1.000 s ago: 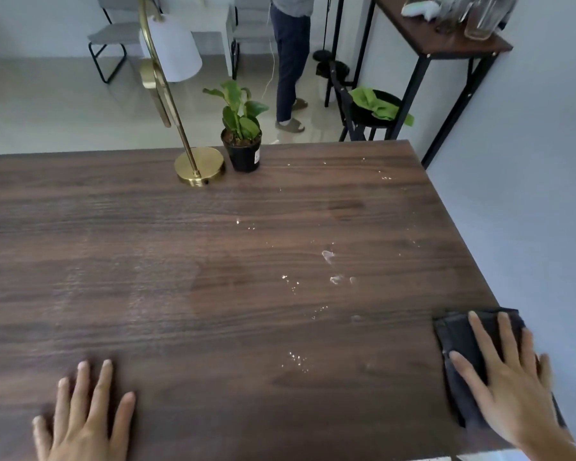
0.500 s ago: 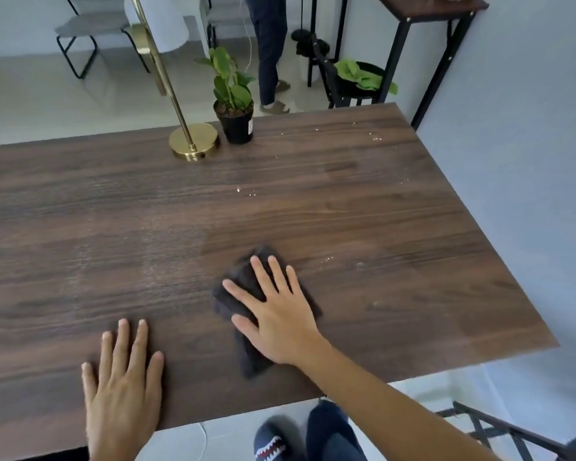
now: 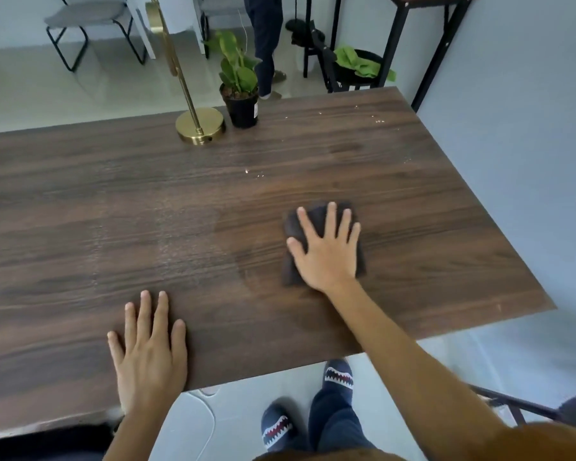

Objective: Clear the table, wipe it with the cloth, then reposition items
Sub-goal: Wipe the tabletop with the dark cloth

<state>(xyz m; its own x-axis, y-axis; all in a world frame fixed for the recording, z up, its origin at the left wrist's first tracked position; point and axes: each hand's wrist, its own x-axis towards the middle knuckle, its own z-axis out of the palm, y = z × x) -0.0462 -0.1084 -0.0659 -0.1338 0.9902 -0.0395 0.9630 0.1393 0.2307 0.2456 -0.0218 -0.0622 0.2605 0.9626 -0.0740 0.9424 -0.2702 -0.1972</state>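
A dark wooden table point(image 3: 80, 211) fills the view. My right hand point(image 3: 330, 257) lies flat with spread fingers on a dark grey cloth point(image 3: 289, 272), pressing it onto the right-centre of the tabletop. My left hand point(image 3: 150, 354) rests palm-down on the table near its front edge, holding nothing. Small white crumbs point(image 3: 253, 173) lie beyond the cloth, and more crumbs point(image 3: 378, 120) sit near the far right corner. A faint damp sheen shows left of the cloth.
A brass lamp base point(image 3: 200, 125) and a small potted plant point(image 3: 243, 109) stand at the far edge. Behind the table are a standing person point(image 3: 266, 38), a black chair with a green cloth point(image 3: 356, 66) and a tall side table point(image 3: 436, 54). A wall runs along the right.
My right hand slid the cloth from the right front corner leftward to the middle, then back rightward and farther out. The crumbs near the middle are gone. The left hand stayed planted.
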